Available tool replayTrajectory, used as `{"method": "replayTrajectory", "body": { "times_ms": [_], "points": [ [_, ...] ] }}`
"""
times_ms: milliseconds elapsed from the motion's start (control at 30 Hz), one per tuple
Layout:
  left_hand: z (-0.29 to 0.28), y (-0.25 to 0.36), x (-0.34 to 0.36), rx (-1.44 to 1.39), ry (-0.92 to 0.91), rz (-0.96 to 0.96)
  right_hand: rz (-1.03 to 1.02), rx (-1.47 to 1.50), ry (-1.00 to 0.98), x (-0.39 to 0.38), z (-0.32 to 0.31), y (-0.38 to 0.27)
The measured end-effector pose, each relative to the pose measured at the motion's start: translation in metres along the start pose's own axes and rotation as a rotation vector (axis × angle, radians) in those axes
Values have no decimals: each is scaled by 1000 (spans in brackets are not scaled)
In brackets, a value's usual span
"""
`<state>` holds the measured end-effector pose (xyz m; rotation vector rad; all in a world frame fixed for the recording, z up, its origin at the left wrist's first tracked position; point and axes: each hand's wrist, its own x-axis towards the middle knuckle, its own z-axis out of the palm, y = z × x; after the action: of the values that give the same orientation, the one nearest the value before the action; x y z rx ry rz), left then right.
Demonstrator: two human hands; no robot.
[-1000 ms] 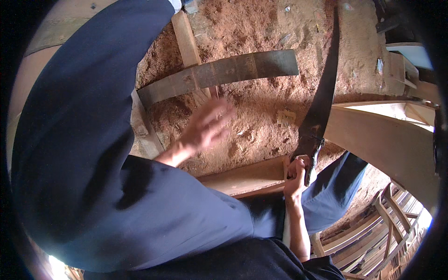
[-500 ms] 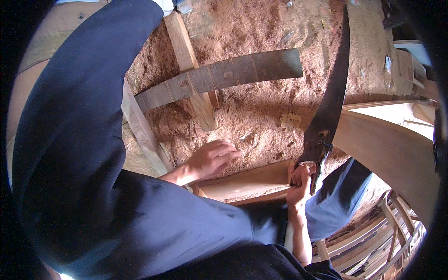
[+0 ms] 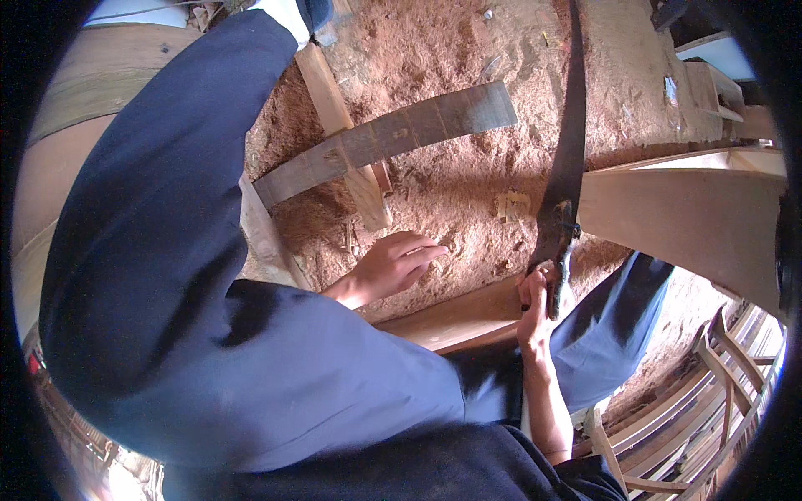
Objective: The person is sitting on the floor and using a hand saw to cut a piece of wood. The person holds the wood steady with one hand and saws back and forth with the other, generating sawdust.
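Observation:
My right hand (image 3: 537, 305) is wrapped round the dark handle of a handsaw (image 3: 565, 159). Its long blackened blade points away from me, narrowing toward the top edge. Above the sawdust, beyond my thigh, my left hand (image 3: 399, 263) holds nothing; its fingers stretch loosely to the right, slightly apart. Farther off, a dark, marked wooden plank (image 3: 401, 134) rests across a pale wooden bar (image 3: 334, 108). Between my hands and my leg lies a light wooden board (image 3: 468, 317), partly hidden by my thigh.
Sawdust (image 3: 468, 200) covers the ground. A broad curved wooden panel (image 3: 685, 225) stands at the right. Slatted wooden frames (image 3: 685, 417) are at the lower right. My bent leg (image 3: 159, 209) fills the left side, with large boards (image 3: 100, 83) behind it.
The saw and my right hand have shifted slightly left and away, the blade now standing straighter. My left hand has moved a little right and away. The whole view has shifted somewhat too.

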<state>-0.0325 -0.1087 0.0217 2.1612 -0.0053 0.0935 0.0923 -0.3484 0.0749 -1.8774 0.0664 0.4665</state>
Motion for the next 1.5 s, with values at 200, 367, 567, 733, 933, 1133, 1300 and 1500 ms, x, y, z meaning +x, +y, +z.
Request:
{"method": "replayTrajectory", "body": {
  "times_ms": [200, 367, 567, 733, 933, 1133, 1300, 1500],
  "points": [
    [1, -12, -2, 210, 45, 73, -142, -170, -124, -4, -14, 4],
    [-16, -10, -26, 237, -31, 56, -245, -4, -271, -17, 0, -19],
    [-25, -14, -79, 269, 26, -51, -293, -36, -488, -33, 3, -21],
    [-52, 0, -134, 235, -5, -261, -328, -119, -593, -42, 6, -29],
    [-102, 21, -195, 392, 161, -426, -295, -249, -698, -52, 0, -48],
    [-205, 50, -217, 869, 618, -381, -370, -344, -720, -59, -5, -60],
    [-274, 136, -135, 518, 1156, -269, -480, -423, -806, -62, -7, -56],
    [-287, 198, -82, 721, 1239, -70, -585, -395, -873, -63, -7, -47]
  ]
}}
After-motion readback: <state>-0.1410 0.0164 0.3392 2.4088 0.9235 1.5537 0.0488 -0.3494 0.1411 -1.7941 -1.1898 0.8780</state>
